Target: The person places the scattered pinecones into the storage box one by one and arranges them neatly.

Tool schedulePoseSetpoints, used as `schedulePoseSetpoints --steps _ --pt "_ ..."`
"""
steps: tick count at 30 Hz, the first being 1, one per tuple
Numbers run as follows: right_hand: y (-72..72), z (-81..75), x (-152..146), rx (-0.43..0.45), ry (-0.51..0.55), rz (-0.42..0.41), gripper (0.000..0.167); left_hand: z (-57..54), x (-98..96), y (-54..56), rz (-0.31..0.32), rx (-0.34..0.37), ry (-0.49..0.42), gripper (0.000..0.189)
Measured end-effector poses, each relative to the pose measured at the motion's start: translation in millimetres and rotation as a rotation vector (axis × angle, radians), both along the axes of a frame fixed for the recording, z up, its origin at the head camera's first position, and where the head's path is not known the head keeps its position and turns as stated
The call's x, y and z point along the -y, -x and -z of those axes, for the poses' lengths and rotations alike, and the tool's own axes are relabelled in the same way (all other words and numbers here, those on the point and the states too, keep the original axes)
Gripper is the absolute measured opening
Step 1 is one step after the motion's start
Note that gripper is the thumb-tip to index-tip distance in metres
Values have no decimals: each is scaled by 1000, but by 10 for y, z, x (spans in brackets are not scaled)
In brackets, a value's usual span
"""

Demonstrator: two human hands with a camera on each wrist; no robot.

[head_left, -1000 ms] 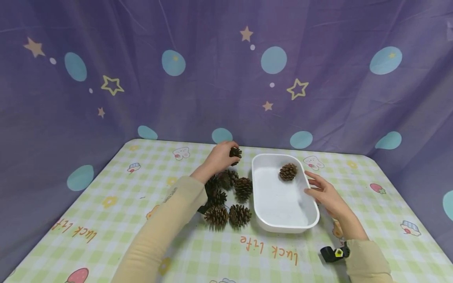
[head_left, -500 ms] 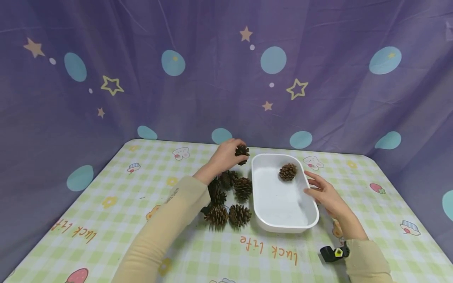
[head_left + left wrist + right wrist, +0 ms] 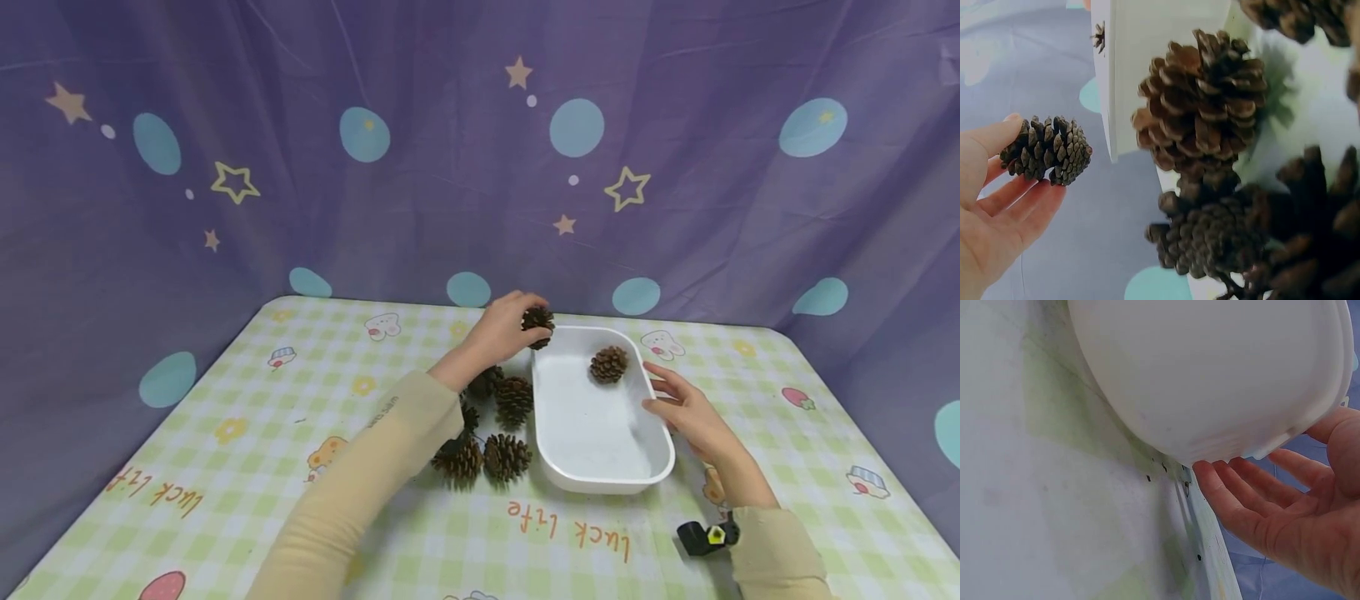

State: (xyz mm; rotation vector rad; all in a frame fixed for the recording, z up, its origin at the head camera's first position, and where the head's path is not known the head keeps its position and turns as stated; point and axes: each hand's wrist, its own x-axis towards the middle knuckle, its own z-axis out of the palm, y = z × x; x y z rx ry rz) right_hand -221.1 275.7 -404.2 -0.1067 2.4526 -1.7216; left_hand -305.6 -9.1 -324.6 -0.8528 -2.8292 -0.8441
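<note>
Between thumb and fingers, my left hand (image 3: 504,332) holds a dark brown pine cone (image 3: 538,327) just above the far left corner of a white rectangular box (image 3: 602,482). In the left wrist view, the held pine cone (image 3: 1046,151) lies sideways, its scales clear of the palm. One pine cone (image 3: 609,365) sits inside the box near its far right corner. My right hand (image 3: 693,421) rests against the box's right side, fingers fairly straight and thumb at the rim. The right wrist view has its fingertips (image 3: 1207,472) right at the box's outer wall (image 3: 1210,375).
Several pine cones (image 3: 507,457) cluster left of the box, partly hidden under my left sleeve (image 3: 405,425). A green checked cloth (image 3: 570,567) covers the table, and a purple curtain (image 3: 450,208) hangs behind it. A black wrist device (image 3: 705,537) is at my right cuff.
My left hand has carried the pine cone rightward from beyond the cluster to the box's far left corner. The right hand and the box have stayed in place.
</note>
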Motion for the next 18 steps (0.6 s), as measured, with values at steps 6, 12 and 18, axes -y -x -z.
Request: schedulePoseSetpoints --steps 6,12,18 --pt "6 11 -3 -5 7 0 68 26 -120 15 39 15 12 46" --pt "-6 13 -9 -5 5 11 67 81 -232 43 61 37 23 47" --pt "-2 15 -1 -7 9 17 66 156 -324 57 73 79 47 47"
